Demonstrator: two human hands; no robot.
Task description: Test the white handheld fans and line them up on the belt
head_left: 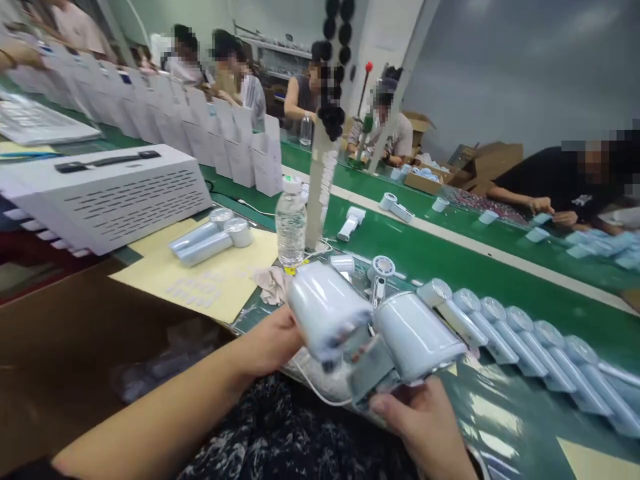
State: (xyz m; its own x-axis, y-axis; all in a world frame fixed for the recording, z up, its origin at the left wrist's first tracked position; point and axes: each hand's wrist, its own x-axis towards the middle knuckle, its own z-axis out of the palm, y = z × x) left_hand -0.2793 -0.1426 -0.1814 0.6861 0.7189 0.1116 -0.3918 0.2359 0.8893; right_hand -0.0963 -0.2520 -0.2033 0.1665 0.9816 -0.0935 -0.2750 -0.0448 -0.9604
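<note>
A long green table (430, 250) runs through the workshop, with people at work along it and tall white cartons (165, 127) lined up on the far left. Just above my lap, I have a glossy pale blue appliance (325, 310) in my left hand (265, 340), my fingers curled around its body from below. My right hand (420, 427) is closed on a second appliance (417, 337), with the thumb (385, 404) pressed against the grey end (373, 370). The two bodies are almost touching, held up over the table's edge, and a thin white cord (320, 397) loops below them, though I can't tell where it leads. A neat row of matching appliances (520, 340) lies on the table to my right, with a water bottle (291, 223) and a yellow sheet (220, 280) ahead and to the left. For steady handling, I'd keep each body cradled in a full grip, so the slick surface can't slide, and hold both clear of the cord, turning them slowly so the grey ends stay in sight.
</note>
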